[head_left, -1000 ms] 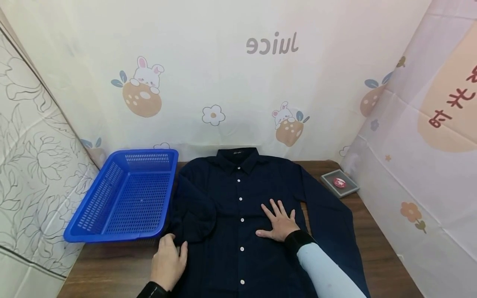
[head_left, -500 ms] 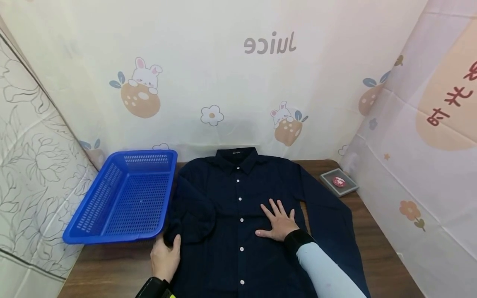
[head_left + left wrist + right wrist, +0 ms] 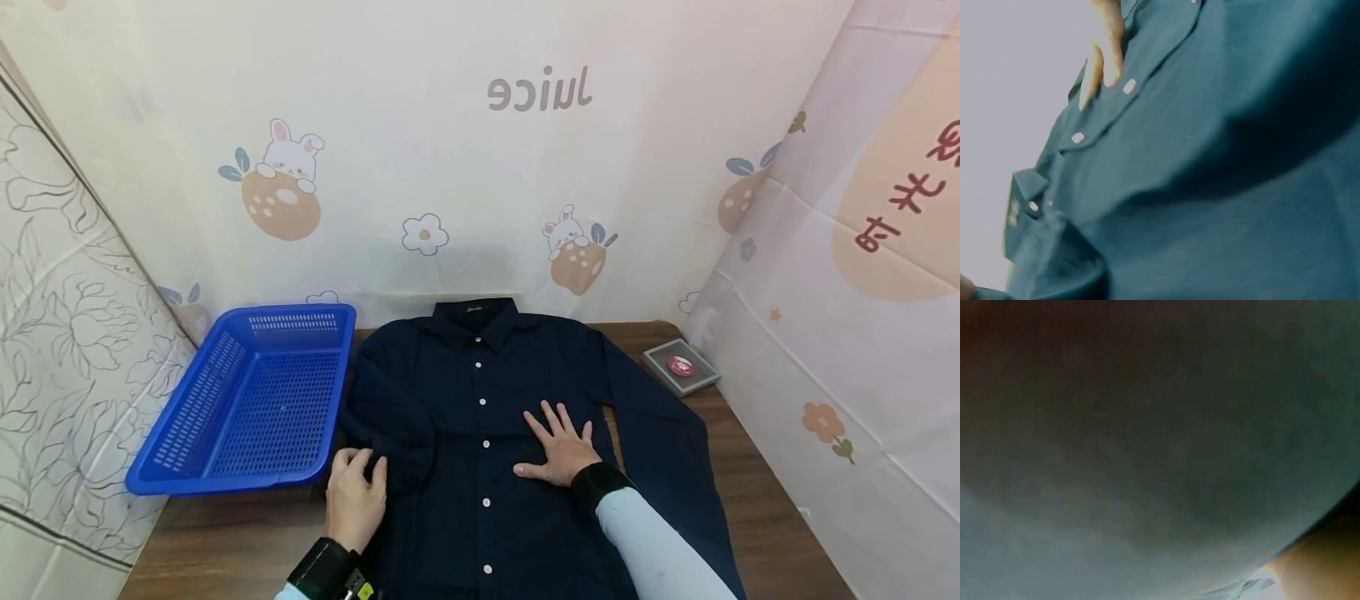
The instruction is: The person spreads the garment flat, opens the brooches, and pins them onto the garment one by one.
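Observation:
A dark navy button-up shirt (image 3: 450, 392) lies front side up, its collar toward the back wall. Its left-hand sleeve (image 3: 390, 433) is folded in over the body; the other sleeve (image 3: 663, 442) runs down at the right. At the lower edge of the folded sleeve, my left hand (image 3: 356, 504) pinches the fabric with curled fingers. In the left wrist view a fingertip (image 3: 965, 289) shows at the end of a raised fold. My right hand (image 3: 558, 450) rests flat on the shirt's chest, fingers spread. Blurred dark cloth (image 3: 1147, 456) fills most of the right wrist view.
A blue perforated plastic basket (image 3: 281, 400) stands left of the shirt, close to my left hand. A grey square dish (image 3: 701, 375) with a small red item (image 3: 681, 366) sits at the back right. Printed cloth walls (image 3: 420, 167) border the wooden table (image 3: 225, 542).
My left hand reached in under the sleeve edge beside the basket, then moved right and slightly up, its fingers now curled at the sleeve. My right hand has stayed in place.

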The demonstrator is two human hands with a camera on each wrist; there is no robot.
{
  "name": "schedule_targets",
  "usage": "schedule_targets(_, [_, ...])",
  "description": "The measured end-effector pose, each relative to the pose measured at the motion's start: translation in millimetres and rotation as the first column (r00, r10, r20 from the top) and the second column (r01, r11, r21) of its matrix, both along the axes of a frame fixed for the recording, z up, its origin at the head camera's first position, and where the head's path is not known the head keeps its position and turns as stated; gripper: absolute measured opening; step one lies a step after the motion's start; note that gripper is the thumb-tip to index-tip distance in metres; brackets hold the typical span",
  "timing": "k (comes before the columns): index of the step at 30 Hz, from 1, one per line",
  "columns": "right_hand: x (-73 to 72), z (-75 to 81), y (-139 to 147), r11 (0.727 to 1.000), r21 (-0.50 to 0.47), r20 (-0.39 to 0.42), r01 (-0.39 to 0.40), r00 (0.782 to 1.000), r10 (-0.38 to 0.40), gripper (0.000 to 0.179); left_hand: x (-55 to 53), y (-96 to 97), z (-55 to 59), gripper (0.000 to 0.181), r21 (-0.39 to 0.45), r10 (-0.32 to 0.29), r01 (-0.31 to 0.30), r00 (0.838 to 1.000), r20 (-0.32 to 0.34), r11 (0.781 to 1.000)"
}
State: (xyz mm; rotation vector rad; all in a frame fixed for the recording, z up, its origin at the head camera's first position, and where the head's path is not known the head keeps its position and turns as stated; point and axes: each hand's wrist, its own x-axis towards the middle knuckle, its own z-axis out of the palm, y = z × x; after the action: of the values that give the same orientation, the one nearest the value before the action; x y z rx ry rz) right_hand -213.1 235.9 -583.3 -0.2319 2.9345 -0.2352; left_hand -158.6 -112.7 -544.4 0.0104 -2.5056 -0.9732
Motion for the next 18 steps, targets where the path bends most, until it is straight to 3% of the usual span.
schedule_targets(3, [-0.2,-1.6,0,1.000,-0.005,-0.006,-0.001,1.000,0.001,0.108,-1.0,3.7,14.9,0.011,-0.043,-0.052,0.050,0.997,-0.064,0.998])
schedule_targets(8, [-0.6,-5.5,1,1.000,-0.016,-0.002,-0.007,1.000,0.007,0.108,-10.1,5.1,40.2,0.012,-0.090,-0.153,0.138,0.970,-0.187,0.986])
schedule_targets(11, [-0.3,-5.2,2,1.000,-0.023,0.006,-0.009,1.000,0.009,0.108,-17.0,2.2,56.5,0.017,-0.081,-0.187,0.175,0.967,-0.173,0.981])
schedule_targets(18, [-4.9,13.0,-3,0.999,-0.012,-0.001,-0.041,0.999,0.041,0.103,-26.9,-12.2,97.4,0.023,-0.022,-0.249,0.249,0.968,-0.035,0.968])
